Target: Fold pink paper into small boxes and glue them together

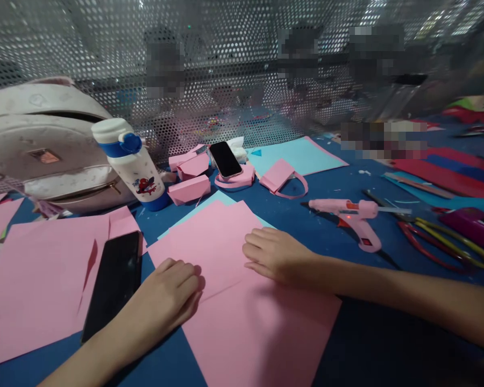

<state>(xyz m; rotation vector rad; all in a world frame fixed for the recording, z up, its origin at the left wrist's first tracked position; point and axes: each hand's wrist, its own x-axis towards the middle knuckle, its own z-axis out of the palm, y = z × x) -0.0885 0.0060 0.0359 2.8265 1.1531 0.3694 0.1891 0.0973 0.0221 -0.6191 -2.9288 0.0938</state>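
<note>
Several overlapping sheets of pink paper (242, 328) lie in front of me, with light blue paper (220, 199) showing from under their far edge. My left hand (175, 290) rests at the left side of the pink paper with its fingers curled in against it. On the right, my right hand (274, 255) lies on the same paper, fingers bent and pressed together. Between the two hands runs a straight paper edge or crease. Both hands' fingertips are partly hidden. Beside my left wrist is a black phone (115, 274).
A pink glue gun (349, 207) with its light lit lies right, near scissors (447, 242). Small pink paper bags (278, 174) and another phone (225, 159) sit behind. A bottle (133, 166) and backpack (56, 145) stand left, before a perforated metal screen (226, 70).
</note>
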